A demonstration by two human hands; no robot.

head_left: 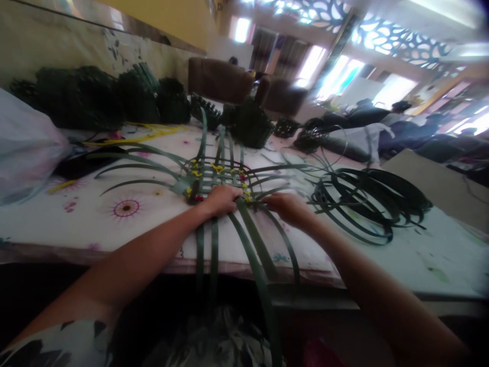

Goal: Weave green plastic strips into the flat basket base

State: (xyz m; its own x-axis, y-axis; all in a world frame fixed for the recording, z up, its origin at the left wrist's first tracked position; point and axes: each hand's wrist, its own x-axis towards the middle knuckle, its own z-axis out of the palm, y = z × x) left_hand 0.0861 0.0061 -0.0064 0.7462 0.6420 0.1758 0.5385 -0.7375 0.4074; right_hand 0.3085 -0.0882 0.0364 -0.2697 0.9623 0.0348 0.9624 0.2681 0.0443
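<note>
A loose lattice of green flat strips (219,179) lies on the table in front of me, tied with small yellow and red twists at several crossings. Its free strip ends fan out on every side, some hanging over the front edge. My left hand (224,200) is closed at the near edge of the lattice, gripping a green strip (254,239). To its right, my right hand (288,206) has its fingers pinched together at the near right corner, around the end of a strip. The picture is blurred, so fine detail at the fingertips is hidden.
A coil of dark green strips (382,204) lies on the right of the patterned table cover (160,229). Dark woven baskets (248,122) line the back. A whitish plastic bag (26,148) stands at left, near yellow strips (145,133). Brown chairs (219,79) stand behind.
</note>
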